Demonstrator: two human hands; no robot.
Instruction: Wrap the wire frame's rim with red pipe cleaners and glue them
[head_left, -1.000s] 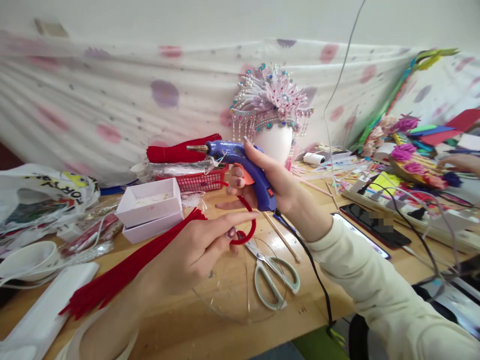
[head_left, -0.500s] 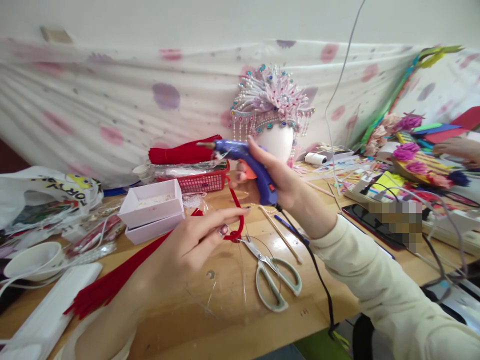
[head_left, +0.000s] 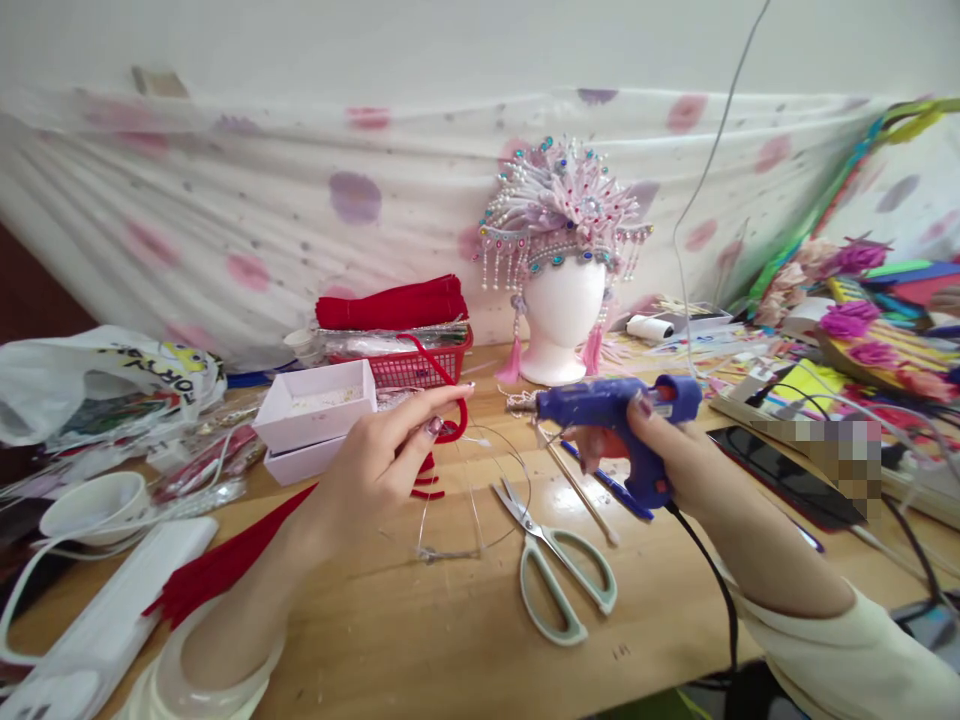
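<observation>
My left hand [head_left: 364,465] pinches a curved red pipe cleaner [head_left: 431,360], whose long end sticks up and whose bend loops by my fingertips. My right hand [head_left: 686,460] is wrapped round a blue hot glue gun [head_left: 592,402], its nozzle pointing left toward the pipe cleaner, with a gap between them. Under my left forearm lies a bundle of red pipe cleaners [head_left: 214,570], partly hidden. A thin wire frame [head_left: 451,554] rests on the table between my hands. Partly open scissors [head_left: 555,575] with pale green handles lie to its right.
A white mannequin head [head_left: 564,310] wears a pearl headdress [head_left: 574,205] at the back. Left of it stand a red basket [head_left: 420,367] and a white box [head_left: 315,405]. A phone [head_left: 780,475] and power strip [head_left: 739,405] lie right. The glue gun's black cord [head_left: 712,570] hangs over the front edge.
My right hand has brought the glue gun down and to the right, away from the pipe cleaner, and levelled it. My left hand still pinches the pipe cleaner. The view has shifted slightly.
</observation>
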